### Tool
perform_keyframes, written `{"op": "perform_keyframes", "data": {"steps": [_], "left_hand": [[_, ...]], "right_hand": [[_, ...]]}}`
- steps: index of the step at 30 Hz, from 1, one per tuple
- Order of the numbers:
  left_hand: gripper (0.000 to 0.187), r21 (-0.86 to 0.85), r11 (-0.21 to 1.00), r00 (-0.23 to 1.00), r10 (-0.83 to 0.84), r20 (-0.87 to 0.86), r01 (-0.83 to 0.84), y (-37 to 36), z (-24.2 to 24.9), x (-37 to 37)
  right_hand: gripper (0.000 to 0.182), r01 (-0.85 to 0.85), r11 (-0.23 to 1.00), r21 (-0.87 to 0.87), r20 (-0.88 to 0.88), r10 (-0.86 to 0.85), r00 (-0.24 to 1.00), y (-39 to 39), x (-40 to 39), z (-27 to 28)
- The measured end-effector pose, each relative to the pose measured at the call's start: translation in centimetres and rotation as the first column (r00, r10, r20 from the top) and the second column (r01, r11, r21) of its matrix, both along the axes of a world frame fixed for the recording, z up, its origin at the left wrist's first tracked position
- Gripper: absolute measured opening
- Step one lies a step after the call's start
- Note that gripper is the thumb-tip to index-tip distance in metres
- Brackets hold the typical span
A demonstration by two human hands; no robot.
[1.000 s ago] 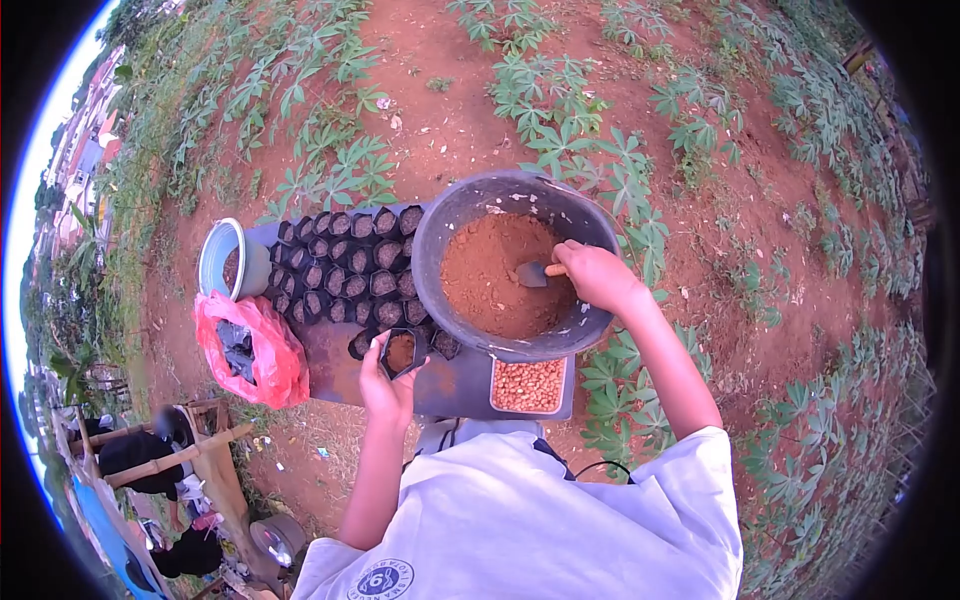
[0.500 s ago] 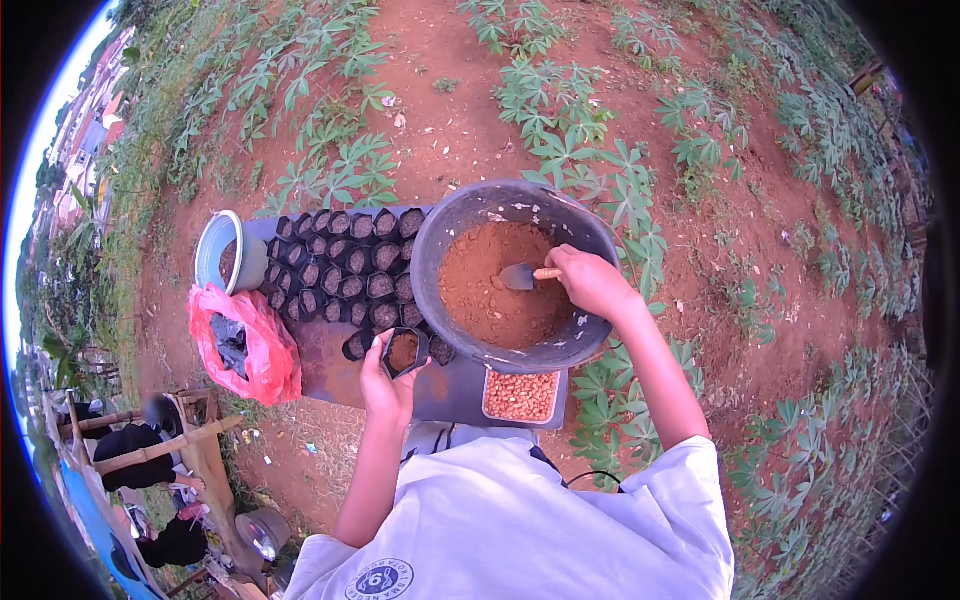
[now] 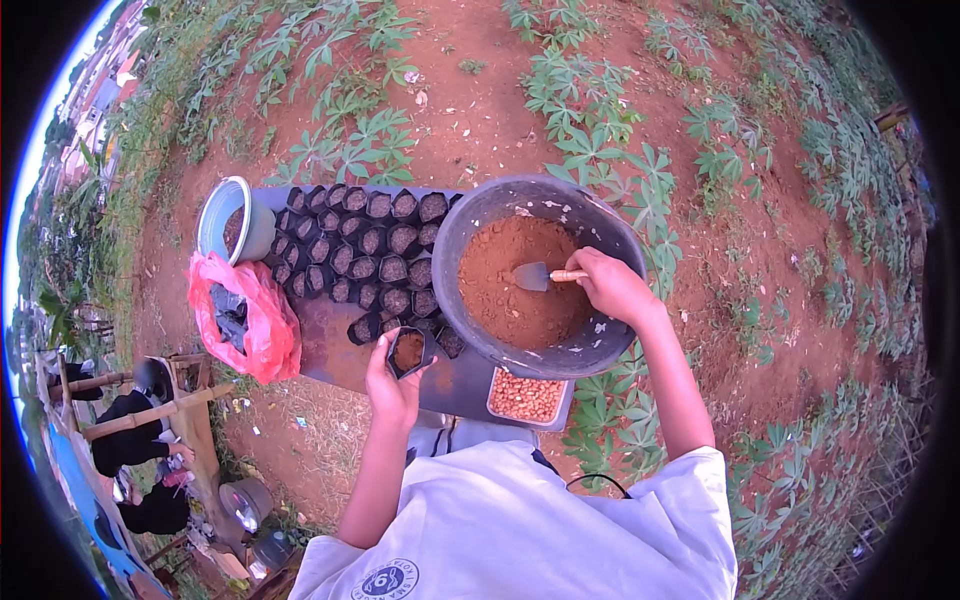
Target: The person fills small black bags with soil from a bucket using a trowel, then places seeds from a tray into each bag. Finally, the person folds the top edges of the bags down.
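My right hand (image 3: 610, 285) is closed round the wooden handle of a small trowel (image 3: 535, 276), whose metal blade rests at the brown soil (image 3: 510, 310) inside a large dark basin (image 3: 465, 325). My left hand (image 3: 391, 385) holds a small black planting bag (image 3: 409, 352) upright, with brown soil showing in its mouth. Rows of filled black bags (image 3: 370, 241) stand just beyond it on the table. Beside the basin's near edge lies a clear tub of orange-tan seeds (image 3: 525, 396).
A pale blue bucket (image 3: 258, 232) and a pink plastic bag (image 3: 272, 330) with black bags inside stand at the table's (image 3: 335, 345) left end. Leafy plants (image 3: 640, 200) grow beyond and right of the table. People (image 3: 130, 435) are near a bamboo structure at lower left.
The view has shifted, so the basin and both hands appear slightly further right. The trowel remains in my right hand over the soil, and the small bag in my left.
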State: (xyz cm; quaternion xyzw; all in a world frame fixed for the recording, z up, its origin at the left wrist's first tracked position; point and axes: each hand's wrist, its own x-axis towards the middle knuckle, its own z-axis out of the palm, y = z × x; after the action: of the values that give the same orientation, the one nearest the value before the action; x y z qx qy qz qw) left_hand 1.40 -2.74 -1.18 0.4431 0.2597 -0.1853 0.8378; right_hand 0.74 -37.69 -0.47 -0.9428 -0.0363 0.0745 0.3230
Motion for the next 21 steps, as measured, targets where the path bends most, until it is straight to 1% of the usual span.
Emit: {"op": "perform_keyframes", "data": {"steps": [2,4,7,10,14,16,17,19,21], "left_hand": [[0.031,-0.008,1.0,1.0,-0.022,0.009,0.022,0.3,-0.2,0.0],[0.031,-0.014,1.0,1.0,-0.023,0.013,0.023,0.4,-0.3,0.2],[0.03,-0.02,1.0,1.0,-0.021,0.021,0.021,0.4,-0.4,0.6],[0.03,-0.024,0.999,0.999,-0.021,0.044,0.022,0.7,-0.3,0.9],[0.03,-0.025,1.0,0.998,0.001,0.06,0.0,1.6,0.0,0.7],[0.03,-0.023,0.999,0.998,0.03,0.063,-0.028,2.1,0.0,0.4],[0.031,-0.015,0.999,0.997,0.039,0.065,-0.038,2.3,0.0,0.2],[0.031,-0.016,0.999,0.997,0.047,0.055,-0.047,2.8,-0.5,-0.3],[0.031,-0.024,0.999,0.998,0.043,0.052,-0.042,3.1,-1.0,-0.5]], "right_hand": [[0.02,0.007,1.0,0.006,0.001,-0.007,1.0,0.2,0.2,0.2],[0.021,0.014,0.999,0.043,-0.054,-0.011,0.999,0.5,0.6,0.4],[0.019,0.013,0.999,0.037,-0.056,-0.01,0.998,0.7,1.2,-0.2],[0.021,0.003,0.999,0.047,-0.016,-0.002,1.0,0.8,1.6,-1.1],[0.022,-0.012,0.998,0.053,-0.01,0.013,1.0,0.8,2.2,-1.2],[0.022,0.019,0.996,0.089,-0.085,-0.011,0.996,0.8,2.1,-1.0],[0.022,0.009,0.996,0.089,-0.085,-0.002,0.996,0.7,2.2,-1.1],[0.023,0.084,0.985,0.153,-0.157,-0.059,0.986,0.7,1.9,-1.5],[0.023,0.088,0.983,0.162,-0.161,-0.062,0.985,0.7,1.7,-1.8]]}}
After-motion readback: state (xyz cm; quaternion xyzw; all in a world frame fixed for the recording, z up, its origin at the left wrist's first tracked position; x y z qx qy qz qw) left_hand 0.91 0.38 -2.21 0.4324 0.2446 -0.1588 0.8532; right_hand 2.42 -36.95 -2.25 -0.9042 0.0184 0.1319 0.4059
